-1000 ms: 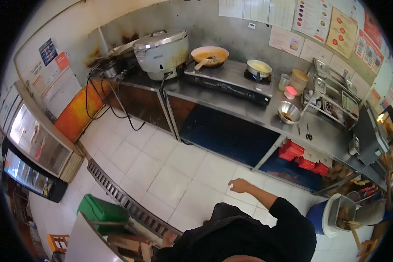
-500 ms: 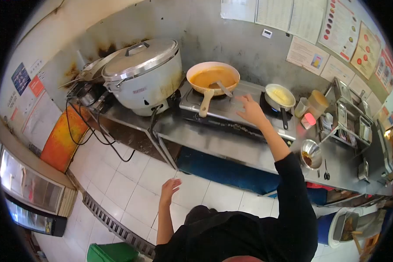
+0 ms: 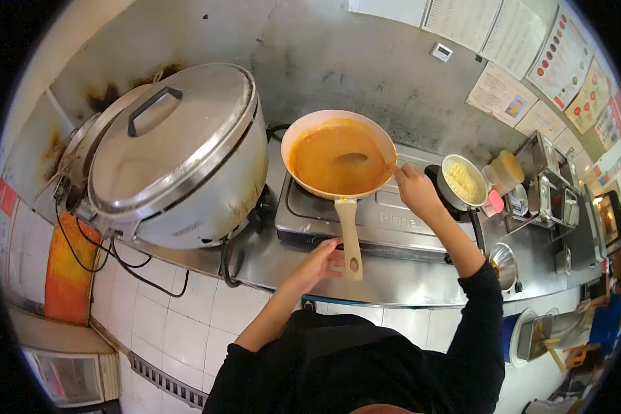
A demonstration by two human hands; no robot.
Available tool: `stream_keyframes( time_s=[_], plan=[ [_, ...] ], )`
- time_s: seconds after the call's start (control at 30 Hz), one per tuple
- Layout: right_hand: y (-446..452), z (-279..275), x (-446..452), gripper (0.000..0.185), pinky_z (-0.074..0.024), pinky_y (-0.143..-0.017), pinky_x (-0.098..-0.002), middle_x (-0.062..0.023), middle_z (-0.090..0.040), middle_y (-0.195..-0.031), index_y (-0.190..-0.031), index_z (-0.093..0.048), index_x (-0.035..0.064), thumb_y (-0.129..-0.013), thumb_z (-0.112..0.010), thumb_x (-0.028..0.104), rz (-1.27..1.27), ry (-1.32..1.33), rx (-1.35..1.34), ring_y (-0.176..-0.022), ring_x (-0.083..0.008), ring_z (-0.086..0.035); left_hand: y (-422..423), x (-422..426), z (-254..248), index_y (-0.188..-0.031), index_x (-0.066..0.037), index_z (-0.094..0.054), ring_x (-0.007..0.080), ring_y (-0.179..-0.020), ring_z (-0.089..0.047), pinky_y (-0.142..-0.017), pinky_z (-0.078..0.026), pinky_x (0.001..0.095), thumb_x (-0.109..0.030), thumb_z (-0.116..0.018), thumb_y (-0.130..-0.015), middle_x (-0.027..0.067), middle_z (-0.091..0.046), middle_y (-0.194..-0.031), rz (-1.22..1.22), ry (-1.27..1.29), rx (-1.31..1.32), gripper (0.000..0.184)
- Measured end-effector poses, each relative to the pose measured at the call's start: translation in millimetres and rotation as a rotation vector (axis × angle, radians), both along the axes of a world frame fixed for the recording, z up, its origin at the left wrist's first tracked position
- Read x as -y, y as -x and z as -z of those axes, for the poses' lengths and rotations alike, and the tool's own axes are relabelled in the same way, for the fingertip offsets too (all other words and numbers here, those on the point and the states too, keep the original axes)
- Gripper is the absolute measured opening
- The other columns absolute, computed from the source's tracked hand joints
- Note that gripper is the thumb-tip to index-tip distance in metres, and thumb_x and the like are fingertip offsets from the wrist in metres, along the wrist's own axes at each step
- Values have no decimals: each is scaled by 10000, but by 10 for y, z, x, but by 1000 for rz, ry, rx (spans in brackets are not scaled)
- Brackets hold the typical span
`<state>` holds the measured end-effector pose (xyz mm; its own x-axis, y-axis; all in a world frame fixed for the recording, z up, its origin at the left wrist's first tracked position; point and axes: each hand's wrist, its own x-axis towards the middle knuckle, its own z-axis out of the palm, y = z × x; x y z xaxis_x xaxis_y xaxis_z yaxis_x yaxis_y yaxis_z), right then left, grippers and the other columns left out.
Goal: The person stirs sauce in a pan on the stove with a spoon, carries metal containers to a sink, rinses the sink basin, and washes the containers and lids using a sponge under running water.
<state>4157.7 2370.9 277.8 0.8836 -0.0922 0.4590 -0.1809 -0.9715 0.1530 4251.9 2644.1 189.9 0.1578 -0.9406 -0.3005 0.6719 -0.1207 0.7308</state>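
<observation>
A pan [image 3: 303, 132] of orange-brown sauce sits on the gas stove [image 3: 393, 231], its pale handle [image 3: 350, 241] pointing toward me. My right hand [image 3: 414, 188] is closed at the pan's right rim around the end of a cooking spoon. The spoon's dark oval head [image 3: 352, 159] lies in the sauce; its shaft is mostly hidden. My left hand [image 3: 317, 265] is just left of the pan handle, at the stove's front edge, fingers apart and reaching toward it. Whether they touch the handle or the stove front, I cannot tell.
A large lidded metal cooker [image 3: 179, 165] stands left of the stove. Right of it is a small pan [image 3: 462, 181] with pale yellow food. A metal bowl [image 3: 505, 265], a pink-lidded container [image 3: 493, 202] and a rack of trays [image 3: 545, 196] are farther right. Cables [image 3: 141, 279] hang at the left.
My right hand has gone from open above the stove to closed on the spoon. My left hand has risen from my side to the pan handle. The view has moved closer to the stove.
</observation>
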Motion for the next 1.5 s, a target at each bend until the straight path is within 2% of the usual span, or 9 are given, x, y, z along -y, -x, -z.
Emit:
stream_keyframes(
  time_s=[0.13,0.23,0.33,0.53,0.83,0.93,1.03,1.23,1.5],
  plan=[
    [-458,-155,10,187,-509,-556,-413,-208,-572,-778,-913,-510,-31,-769,-452,74,277,-31,-198,-662,-322,-614,30,233,-185,-1229,-105,-358,259,-960,-576,-764,-477,370,-301,-351,-937,146,-553,-1070,116,52,-266,352],
    [-712,-207,68,185,-510,-574,-434,-210,-605,-751,-904,-514,-19,-780,-450,103,352,-191,-373,-659,-345,-622,93,337,-190,-1224,-95,-357,270,-931,-585,-750,-485,376,-276,-330,-943,159,-558,-1029,67,39,-386,335],
    [-792,-314,-6,176,-509,-593,-447,-203,-623,-724,-886,-511,-14,-786,-458,120,299,-150,-417,-692,-363,-624,163,346,-251,-1228,-83,-367,262,-846,-583,-745,-480,388,-279,-328,-941,140,-559,-939,-13,-17,-386,349],
    [-739,-462,-166,172,-497,-515,-421,-160,-614,-644,-892,-509,4,-776,-480,129,471,-38,-299,-594,-333,-621,275,391,-139,-1193,-74,-394,224,-722,-559,-666,-481,372,-298,-328,-943,104,-539,-835,-107,-10,-406,341],
    [-1140,-171,-53,107,-527,-541,-350,-134,-648,-728,-788,-583,37,-766,-517,118,585,-55,-256,-648,-266,-654,398,452,-127,-1160,-111,-382,158,-558,-415,-526,-385,320,-330,-349,-941,62,-446,-747,-182,60,-542,311],
    [-1252,-58,111,127,-526,-580,-387,-137,-647,-754,-768,-606,50,-769,-509,131,582,-115,-198,-692,-293,-651,370,438,-62,-1137,-128,-386,152,-551,-405,-514,-375,310,-312,-348,-944,60,-429,-735,-142,105,-541,269],
    [-1369,81,441,193,-495,-614,-468,-223,-613,-730,-924,-567,50,-811,-458,164,458,-229,-246,-695,-369,-616,330,413,-68,-1119,-135,-385,147,-537,-395,-503,-365,300,-293,-344,-947,56,-415,-723,-112,116,-543,237],
    [-1637,295,1109,247,-464,-663,-464,-206,-604,-760,-1014,-587,94,-816,-484,198,43,-260,-185,-709,-386,-581,243,331,-115,-1114,-136,-379,135,-527,-380,-502,-360,288,-280,-364,-943,58,-406,-719,-59,48,-544,224],
    [-1911,-112,994,227,-456,-658,-446,-185,-601,-808,-1012,-588,100,-812,-496,156,-356,-334,-354,-731,-369,-580,151,226,-261,-1099,-131,-376,114,-498,-359,-498,-354,269,-277,-372,-941,42,-406,-668,-29,4,-559,215]
  ],
)
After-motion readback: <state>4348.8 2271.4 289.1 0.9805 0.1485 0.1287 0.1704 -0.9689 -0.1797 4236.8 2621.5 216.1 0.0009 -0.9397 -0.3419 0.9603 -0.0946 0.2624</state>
